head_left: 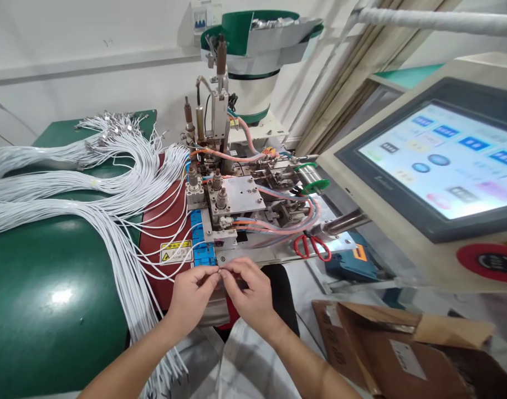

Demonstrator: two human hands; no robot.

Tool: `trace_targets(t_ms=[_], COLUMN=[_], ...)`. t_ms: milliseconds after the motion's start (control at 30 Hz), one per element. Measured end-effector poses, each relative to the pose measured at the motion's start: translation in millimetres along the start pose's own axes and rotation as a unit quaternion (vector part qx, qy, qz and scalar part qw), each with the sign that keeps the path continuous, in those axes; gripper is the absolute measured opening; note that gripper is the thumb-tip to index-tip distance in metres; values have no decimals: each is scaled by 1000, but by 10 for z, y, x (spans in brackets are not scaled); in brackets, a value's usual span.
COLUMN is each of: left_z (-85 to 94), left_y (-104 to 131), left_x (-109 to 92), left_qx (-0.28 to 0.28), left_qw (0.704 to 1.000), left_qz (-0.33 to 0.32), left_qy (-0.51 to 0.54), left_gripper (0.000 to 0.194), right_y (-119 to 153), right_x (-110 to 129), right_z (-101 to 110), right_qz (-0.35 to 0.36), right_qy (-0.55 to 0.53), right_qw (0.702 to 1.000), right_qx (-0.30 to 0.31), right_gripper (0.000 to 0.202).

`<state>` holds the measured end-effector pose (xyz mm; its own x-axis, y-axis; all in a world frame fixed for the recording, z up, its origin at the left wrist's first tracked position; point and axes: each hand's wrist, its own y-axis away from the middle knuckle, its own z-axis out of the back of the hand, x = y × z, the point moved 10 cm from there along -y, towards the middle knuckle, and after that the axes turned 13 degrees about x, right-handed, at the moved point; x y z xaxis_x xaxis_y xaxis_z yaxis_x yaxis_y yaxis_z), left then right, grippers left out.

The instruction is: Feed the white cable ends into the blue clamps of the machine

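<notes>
In the head view, lower centre of the frame, the left hand (190,295) and right hand (253,292) meet, 2 thumb-and-finger grips pinching a tiny piece (220,270), too small to identify, just below the blue fixture (204,254). White cables (122,244) fill the left. The step looks like fingertip handling; the next move probably calls for fine, steady control.

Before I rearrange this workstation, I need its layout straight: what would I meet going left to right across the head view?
Green tabletop → the person's left hand → their right hand → red-handled scissors → touchscreen.
</notes>
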<state>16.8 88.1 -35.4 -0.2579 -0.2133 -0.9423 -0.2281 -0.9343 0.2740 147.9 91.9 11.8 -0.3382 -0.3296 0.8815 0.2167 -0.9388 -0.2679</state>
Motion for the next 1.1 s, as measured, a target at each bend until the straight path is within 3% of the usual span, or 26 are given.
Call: trace_targets(t_ms=[133, 333, 500, 567, 700, 767, 833, 967, 1100], left_z=[-9, -41, -14, -9, -150, -174, -118, -1, -14], left_y=[-13, -9, 24, 33, 55, 60, 51, 64, 83], left_x=[60, 84, -25, -120, -300, -313, -288, -129, 7], left_qx=[-2, 2, -1, 16, 122, 143, 113, 16, 4], left_qw=[1000, 1000, 997, 992, 955, 947, 963, 993, 999], left_qz=[6, -15, -28, -46, -82, -73, -56, -31, -21], left_qy=[6, 17, -66, -120, -259, -279, -239, -115, -46], left_gripper=[18, 18, 21, 20, 22, 23, 20, 19, 21], right_y=[3, 4, -50, -99, -143, -141, -161, -65, 46], right_x=[-6, -82, -104, -70, 59, 105, 102, -10, -26], right_z=[-53, -101, -97, -82, -206, -224, -157, -38, -86], right_qz=[6, -35, -49, -33, 25, 47, 39, -11, -13], right_qy=[20, -38, -52, -35, 43, 67, 43, -30, -17], right_qw=[1000, 999, 997, 996, 967, 958, 975, 999, 1000], right_qx=[9, 3, 33, 77, 251, 274, 214, 34, -3], right_gripper=[10, 12, 13, 12, 10, 11, 10, 14, 13])
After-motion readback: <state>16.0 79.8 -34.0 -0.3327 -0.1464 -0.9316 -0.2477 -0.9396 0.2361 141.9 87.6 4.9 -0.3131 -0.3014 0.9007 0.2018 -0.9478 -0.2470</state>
